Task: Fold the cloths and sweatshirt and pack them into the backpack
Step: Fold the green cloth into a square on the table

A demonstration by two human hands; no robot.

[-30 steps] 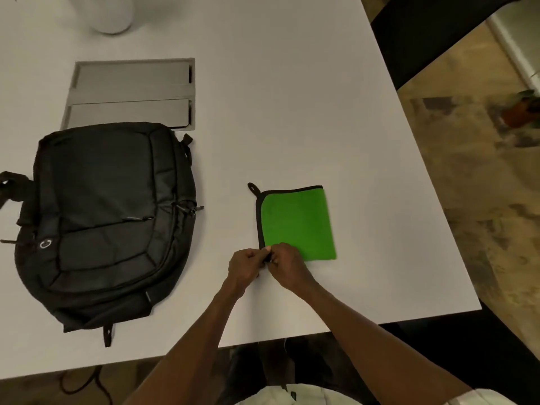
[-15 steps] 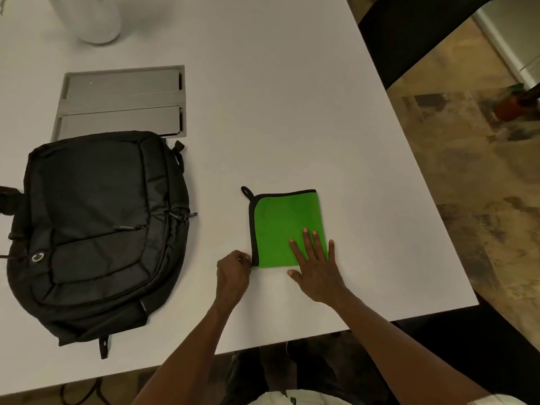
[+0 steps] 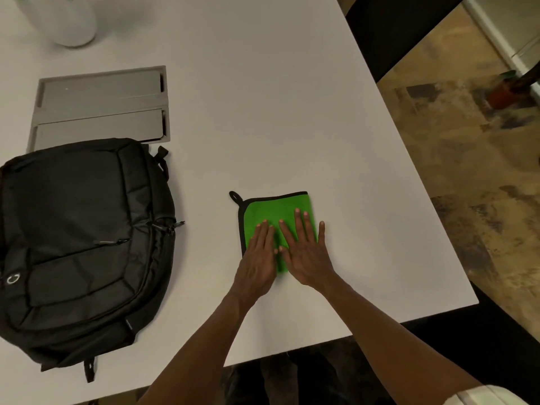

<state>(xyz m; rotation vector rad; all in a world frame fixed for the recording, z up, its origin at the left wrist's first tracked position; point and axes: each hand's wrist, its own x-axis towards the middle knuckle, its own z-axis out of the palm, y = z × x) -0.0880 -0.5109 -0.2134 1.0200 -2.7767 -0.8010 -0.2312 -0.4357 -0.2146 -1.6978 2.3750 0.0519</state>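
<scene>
We pressed left hand (image 3: pixel 260 255) and right hand (image 3: pixel 304 252), fingers straight and gripping nothing, on the folded green cloth (image 3: pixel 273 213) at frame center to flatten its crease before packing the backpack (image 3: pixel 79 244).

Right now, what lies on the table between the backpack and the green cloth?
Nothing: the head view shows bare white table between the backpack and the green cloth.

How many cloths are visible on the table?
1: a green cloth lies folded right of the backpack, under the left hand and right hand. Others may already be inside the backpack.
</scene>
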